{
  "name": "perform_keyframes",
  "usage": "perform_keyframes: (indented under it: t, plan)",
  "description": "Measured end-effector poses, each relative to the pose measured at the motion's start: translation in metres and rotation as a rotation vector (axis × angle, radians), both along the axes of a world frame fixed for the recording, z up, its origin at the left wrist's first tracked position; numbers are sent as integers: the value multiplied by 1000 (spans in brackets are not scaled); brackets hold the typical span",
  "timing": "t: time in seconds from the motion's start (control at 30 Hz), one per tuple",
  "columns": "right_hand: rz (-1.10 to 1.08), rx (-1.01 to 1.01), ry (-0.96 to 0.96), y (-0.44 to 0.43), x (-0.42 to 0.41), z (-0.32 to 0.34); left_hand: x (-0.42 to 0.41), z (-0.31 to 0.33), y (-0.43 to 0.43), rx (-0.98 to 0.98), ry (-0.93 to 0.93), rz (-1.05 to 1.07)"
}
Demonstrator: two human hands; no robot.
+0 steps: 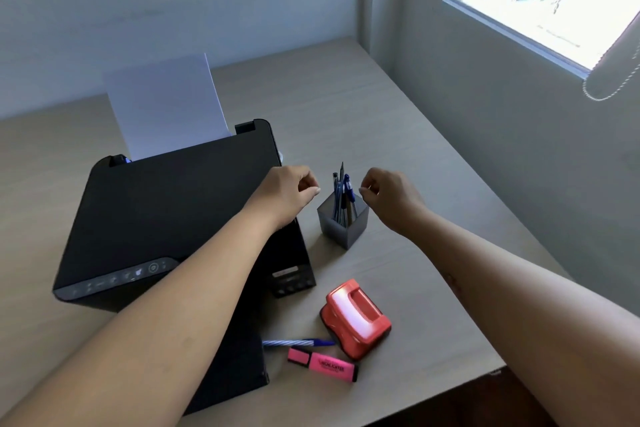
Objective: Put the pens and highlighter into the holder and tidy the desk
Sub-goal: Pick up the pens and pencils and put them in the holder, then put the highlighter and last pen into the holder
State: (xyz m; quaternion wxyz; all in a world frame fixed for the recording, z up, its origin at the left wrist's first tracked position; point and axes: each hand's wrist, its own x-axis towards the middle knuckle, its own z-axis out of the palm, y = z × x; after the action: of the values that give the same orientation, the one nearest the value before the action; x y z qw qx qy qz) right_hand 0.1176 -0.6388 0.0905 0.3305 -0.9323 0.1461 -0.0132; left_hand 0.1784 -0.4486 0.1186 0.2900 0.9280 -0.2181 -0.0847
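We see both hands raised on either side of the holder, a dark translucent square cup standing upright on the desk. The left hand hangs just left of the holder's top, over the right edge of the printer; its fingers are curled in, thumb and forefinger pinched nearly together, and we can make out nothing between them. The right hand mirrors it just right of the holder, fingers also curled into a loose pinch and gripping nothing we can see. Neither hand touches the holder or the pens in the holder, which stand nearly upright with their ends rising above its rim.

The only writing we can read is "HIGHLIGHTER" in black on the pink highlighter; the smaller line beneath it is too small to read. The marks on the printer's control strip are too blurred to tell.

The highlighter lies flat on the desk well in front of the holder, near the desk's front edge, long axis running left to right. Just behind it lies a blue-and-white pen, also lying left to right, its blue end toward the red hole punch, which sits between these two and the holder. White paper stands in the printer's rear tray.
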Motion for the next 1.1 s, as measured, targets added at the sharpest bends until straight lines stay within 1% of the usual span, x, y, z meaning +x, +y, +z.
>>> perform_keyframes:
  t: [0.27, 0.37, 0.43, 0.57, 0.67, 0.8, 0.93, 1.0, 1.1]
  plan:
    - [-18, 0, -55, 62, -62, 6, -59, -5, 59, -58, -9, -77]
    - [-35, -22, -57, 85, -89, -2, -81, -17, 79, -47, 24, -135]
    - [-54, -2, -54, 99, -106, -10, -92, -30, 91, -14, 52, -169]
    - [-89, 31, 12, 123, -137, -28, -109, -61, 105, 94, 92, -218]
    - [-90, 2, 71, 136, -157, -44, -116, -81, 108, 185, 103, -268]
    - [-34, -89, 147, 151, -176, -73, -120, -106, 107, 306, 115, -326]
    - [39, -87, 201, 158, -183, -107, -118, -129, 100, 447, 133, -397]
    - [71, -145, 250, 160, -184, -117, -117, -135, 96, 534, 153, -420]
    - [114, -243, 268, 160, -183, -126, -118, -140, 92, 628, 155, -431]
